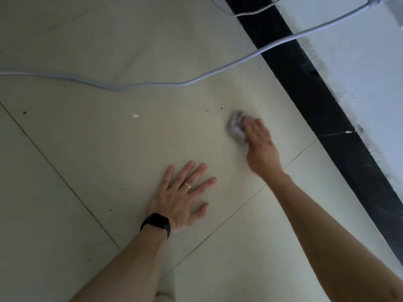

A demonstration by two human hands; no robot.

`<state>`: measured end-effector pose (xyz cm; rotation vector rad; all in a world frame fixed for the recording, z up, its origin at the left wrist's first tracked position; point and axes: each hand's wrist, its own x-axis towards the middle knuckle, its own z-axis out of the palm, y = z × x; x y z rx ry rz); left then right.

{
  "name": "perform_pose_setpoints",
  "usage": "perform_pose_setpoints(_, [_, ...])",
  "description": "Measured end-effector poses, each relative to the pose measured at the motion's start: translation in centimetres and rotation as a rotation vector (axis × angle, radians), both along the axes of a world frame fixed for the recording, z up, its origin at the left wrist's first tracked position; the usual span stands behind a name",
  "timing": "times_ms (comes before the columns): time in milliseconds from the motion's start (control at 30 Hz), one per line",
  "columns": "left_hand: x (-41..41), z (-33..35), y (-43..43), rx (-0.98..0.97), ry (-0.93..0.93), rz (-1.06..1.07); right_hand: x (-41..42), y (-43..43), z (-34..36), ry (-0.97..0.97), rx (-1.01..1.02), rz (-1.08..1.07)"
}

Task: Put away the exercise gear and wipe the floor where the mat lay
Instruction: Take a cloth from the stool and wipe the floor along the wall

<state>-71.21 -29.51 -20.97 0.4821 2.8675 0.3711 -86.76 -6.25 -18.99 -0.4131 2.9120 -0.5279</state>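
The pale, smooth tiled floor (87,171) is running up to a glossy black skirting strip (305,88), with thin grout lines crossing it. A round grey cable (152,85) is snaking across the tiles from the skirting. Farther from the skirting, the left hand (183,199) is pressing flat, fingers spread. Nearer the skirting, the right hand (259,144) is gripping a crumpled, blurred grey-lilac cloth (236,125) against the floor.

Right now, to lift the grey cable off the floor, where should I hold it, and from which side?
Probably at the low bend of the grey cable, the part nearest you. Come from above on the near side with the left hand, which lies flat and free; the right hand holds the cloth. It is thin and round, so pinch across it.
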Motion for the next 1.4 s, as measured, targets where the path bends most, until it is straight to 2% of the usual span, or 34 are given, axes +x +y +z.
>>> perform_pose_setpoints(67, [0.0, 0.1, 0.0, -0.004, -0.004, -0.005, -0.6, -1.5, 0.3, -0.091, -0.005, -0.378])
perform_pose_setpoints(100, [0.0, 0.2, 0.0, -0.004, -0.005, -0.006, 0.4, -3.3, 0.4, -0.105, -0.011, -0.411])
perform_pose_setpoints(133, [0.0, 0.3, -0.1, 0.002, -0.013, -0.009, 2.0, -5.2, 0.4, -0.097, -0.037, -0.36])
perform_pose_setpoints(233, [-0.3, 0.8, -0.3, 0.082, -0.03, 0.003, 7.1, -9.1, 0.4, -0.127, -0.085, -0.006])
perform_pose_setpoints(300, [0.0, 1.4, -1.2, 0.281, -0.001, 0.075, 7.8, -9.0, 0.7, -0.143, -0.056, 0.152])
perform_pose_setpoints(367, [0.9, 2.0, -3.1, 0.422, 0.111, 0.175, 6.1, -7.9, 1.0, -0.144, -0.007, 0.165])
perform_pose_setpoints(400, [1.1, 2.3, -4.5, 0.412, 0.168, 0.218, 5.0, -7.7, 1.0, -0.148, 0.023, 0.098])
perform_pose_setpoints(467, [1.4, 3.3, -7.9, 0.248, 0.205, 0.349, 4.1, -9.2, 0.9, -0.188, 0.062, -0.137])
perform_pose_setpoints(533, [1.0, 4.5, -11.0, 0.078, 0.139, 0.5, 5.7, -13.4, 1.0, -0.164, 0.063, -0.292])
perform_pose_setpoints(567, [0.8, 4.7, -12.4, 0.019, 0.076, 0.553, 7.6, -15.7, 0.9, -0.158, 0.029, -0.242])
perform_pose_setpoints(700, [1.1, 4.1, -16.2, -0.077, -0.184, 0.535, 17.1, -20.0, 0.9, -0.185, -0.064, 0.412])
perform_pose_setpoints(767, [1.5, 3.9, -16.7, -0.088, -0.221, 0.492, 16.4, -17.9, 1.0, -0.13, -0.067, 0.524])
perform_pose_setpoints(833, [1.4, 3.9, -16.8, -0.096, -0.232, 0.485, 13.6, -15.1, 0.6, -0.125, -0.002, 0.333])
perform_pose_setpoints(933, [1.5, 3.8, -16.9, -0.083, -0.231, 0.495, 11.8, -11.5, 0.3, -0.172, 0.074, -0.218])
perform_pose_setpoints(967, [1.5, 3.8, -16.9, -0.076, -0.227, 0.498, 13.0, -11.6, 0.4, -0.142, 0.08, -0.297])
perform_pose_setpoints(1033, [1.7, 3.6, -17.0, -0.077, -0.225, 0.493, 18.3, -13.0, 0.5, -0.11, 0.039, -0.18])
perform_pose_setpoints(1133, [1.8, 3.5, -17.2, -0.099, -0.213, 0.475, 27.4, -15.0, 1.3, -0.206, -0.005, 0.313])
perform_pose_setpoints(1200, [1.7, 3.7, -17.1, -0.117, -0.244, 0.473, 28.2, -14.0, 1.7, -0.205, -0.018, 0.543])
perform_pose_setpoints(1233, [1.7, 3.9, -16.9, -0.135, -0.248, 0.478, 27.1, -12.7, 1.5, -0.177, 0.009, 0.593])
perform_pose_setpoints(1300, [1.9, 4.4, -15.9, -0.169, -0.206, 0.48, 24.4, -9.6, 1.4, -0.119, 0.076, 0.489])
perform_pose_setpoints(1400, [2.9, 4.8, -11.9, -0.142, -0.094, 0.348, 22.8, -5.2, 1.4, -0.137, 0.098, -0.109])
